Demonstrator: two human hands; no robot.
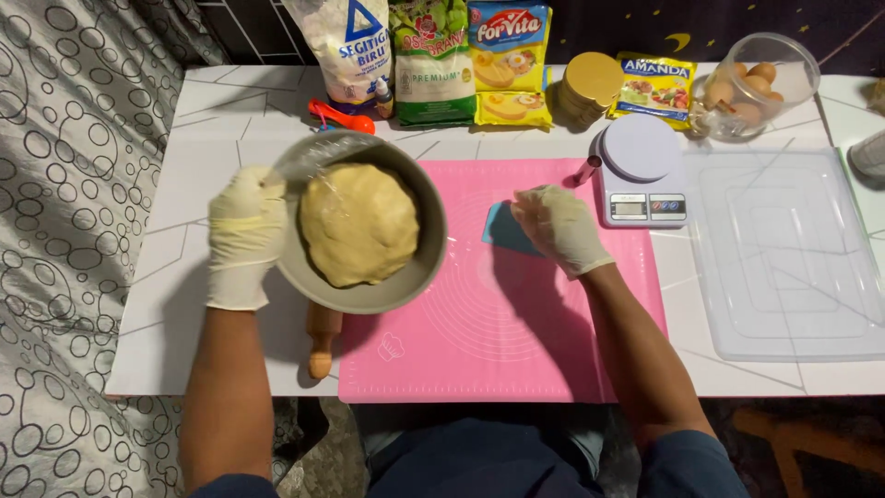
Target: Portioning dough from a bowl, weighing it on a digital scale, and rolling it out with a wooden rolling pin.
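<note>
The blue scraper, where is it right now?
In the head view, the blue scraper lies on the pink mat, under the right hand, just left of the kitchen scale.

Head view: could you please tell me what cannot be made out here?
- Rolling pin: mostly hidden under the bowl.
- Blue scraper: partly covered by the right hand.
- Scale display: too small to read.
- Grey object: cut off by right edge.

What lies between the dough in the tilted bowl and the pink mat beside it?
Nothing visible blocks it. The left hand tilts the bowl with the dough over the pink mat. The right hand rests on a blue scraper further right on the mat.
</note>
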